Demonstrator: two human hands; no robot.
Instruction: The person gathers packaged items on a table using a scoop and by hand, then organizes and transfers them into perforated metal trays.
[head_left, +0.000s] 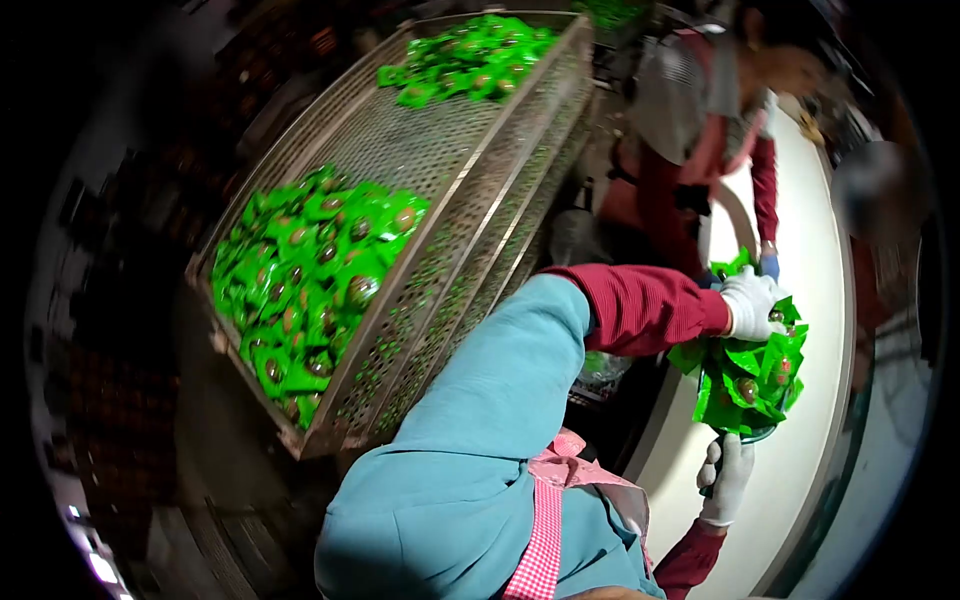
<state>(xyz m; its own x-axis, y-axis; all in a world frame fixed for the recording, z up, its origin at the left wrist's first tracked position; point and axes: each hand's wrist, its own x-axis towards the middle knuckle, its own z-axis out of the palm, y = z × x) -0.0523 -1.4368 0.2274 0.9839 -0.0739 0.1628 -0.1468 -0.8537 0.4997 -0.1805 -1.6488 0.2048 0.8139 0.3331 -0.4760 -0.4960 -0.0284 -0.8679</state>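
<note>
Dim workroom, long white table (800,480) on your right, stacked perforated metal trays (400,140) on your left. Heaped green packets (765,375) sit about midway along the table, toward its long near edge. Your gloved left hand (752,303) rests on top of the heap, fingers bent over it; can't tell if they're clamped on a packet. Your gloved right hand (730,480) is just below the heap, near a curved rim (762,434), fingers curled in; can't tell what they grip. More packets (310,290) fill the top tray's near end, fewer its far end. Co-worker's blue-gloved hand (769,266) is beside the heap's far side.
</note>
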